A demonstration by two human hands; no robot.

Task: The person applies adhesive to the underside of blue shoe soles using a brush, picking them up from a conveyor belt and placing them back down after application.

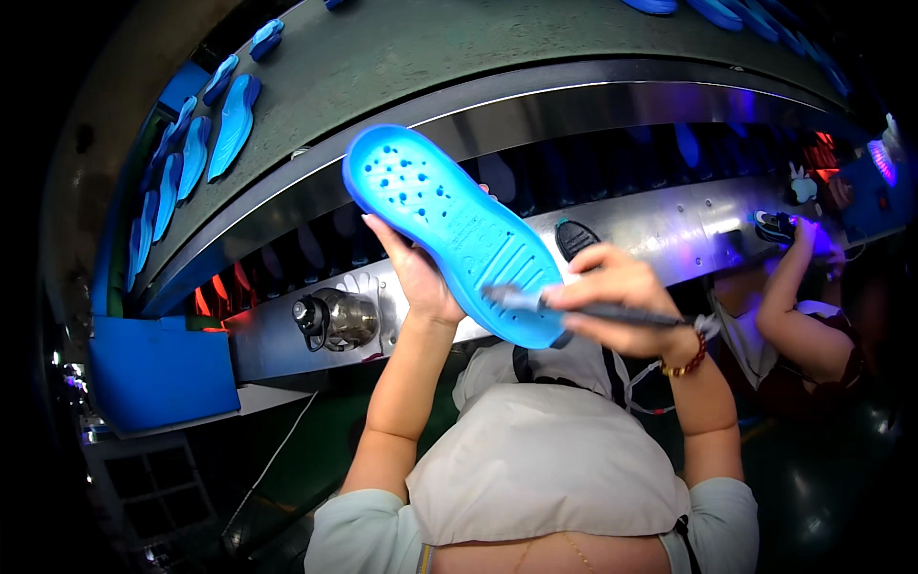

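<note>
A bright blue shoe sole (449,225) lies tilted across the middle, its inner face up, with small holes at the upper end and ridges lower down. My left hand (427,285) grips it from beneath along its left edge, some fingertips showing past the far side. Closed around a dark-handled brush (514,298), my right hand (622,292) is over the sole's lower end. The brush's greyish head is blurred and appears to touch the ridged part. Partly behind the sole and right hand sits a dark shoe (576,237) on the metal ledge.
Beyond a metal rail, a green conveyor belt (430,48) carries several blue soles (234,124). A see-through jug (346,320) stands on the metal ledge (669,225), left of my arm. A blue box (163,373) is farther left. At right, a co-worker's hand (805,232) touches a dark shoe (773,227).
</note>
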